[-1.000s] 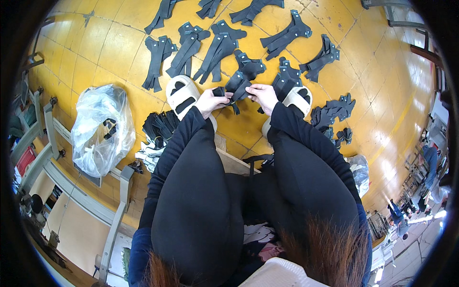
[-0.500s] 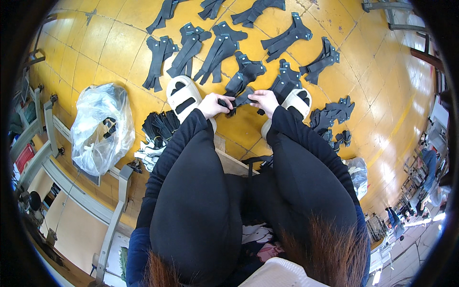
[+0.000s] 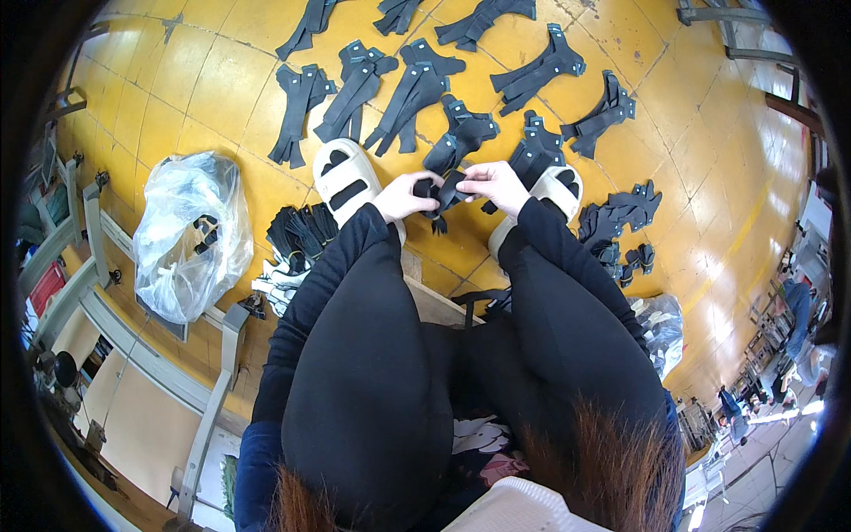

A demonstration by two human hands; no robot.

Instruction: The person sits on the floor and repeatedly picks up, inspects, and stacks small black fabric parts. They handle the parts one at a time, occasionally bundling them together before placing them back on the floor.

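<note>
Left hand and right hand are both pinching black strips, but ends are hanging loose, so slack fingers could be dropping some floorward, imo.

No words or numbers can be read.
Small pale tags sit on bundles of black strips ahead of the right hand, and similar ones lie ahead of the left hand; whatever is printed on these tags is too small to make out.
</note>
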